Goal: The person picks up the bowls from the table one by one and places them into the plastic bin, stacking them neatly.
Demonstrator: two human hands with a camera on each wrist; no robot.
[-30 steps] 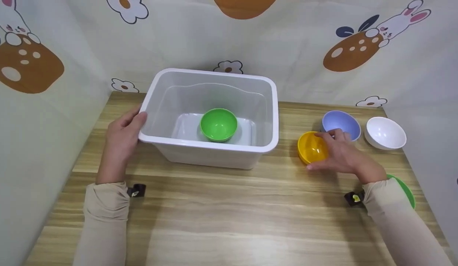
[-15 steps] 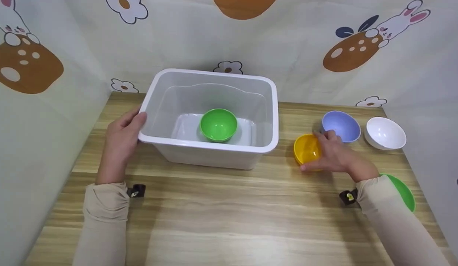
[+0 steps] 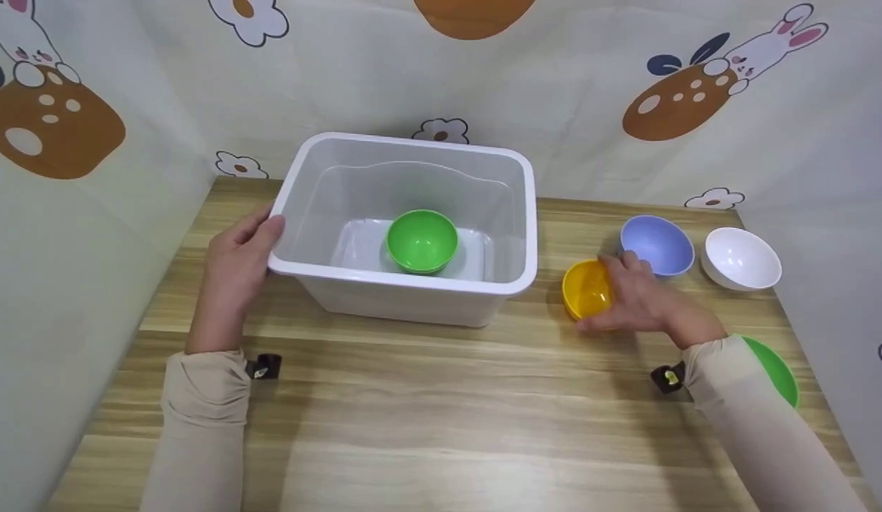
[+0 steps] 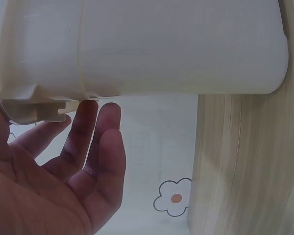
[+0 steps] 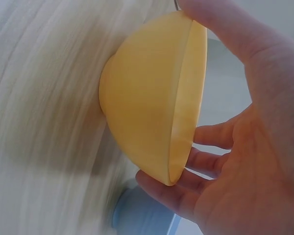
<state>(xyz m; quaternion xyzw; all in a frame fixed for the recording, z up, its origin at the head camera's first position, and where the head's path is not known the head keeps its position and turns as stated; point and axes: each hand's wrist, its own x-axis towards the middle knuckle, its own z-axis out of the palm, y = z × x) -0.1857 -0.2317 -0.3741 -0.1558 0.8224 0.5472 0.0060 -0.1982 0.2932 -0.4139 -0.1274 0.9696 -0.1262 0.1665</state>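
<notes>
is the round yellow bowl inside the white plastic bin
No, the right hand holds the round yellow bowl outside the white plastic bin.

One bin (image 3: 384, 286) at L hand (image 3: 238, 259), 1 green bowl (image 3: 422, 242) inside; 3 bowls (image 3: 582, 290) at/nr R hand (image 3: 636, 295). Also 1 part-hidden dish (image 3: 775, 368).

Tub (image 3: 405, 280) is blocking left of the yellow bowl (image 3: 582, 290), blue bowl (image 3: 659, 245) crowding the right fingers (image 3: 629, 267), maybe touching; near worktop (image 3: 441, 419) is leaving room.
</notes>
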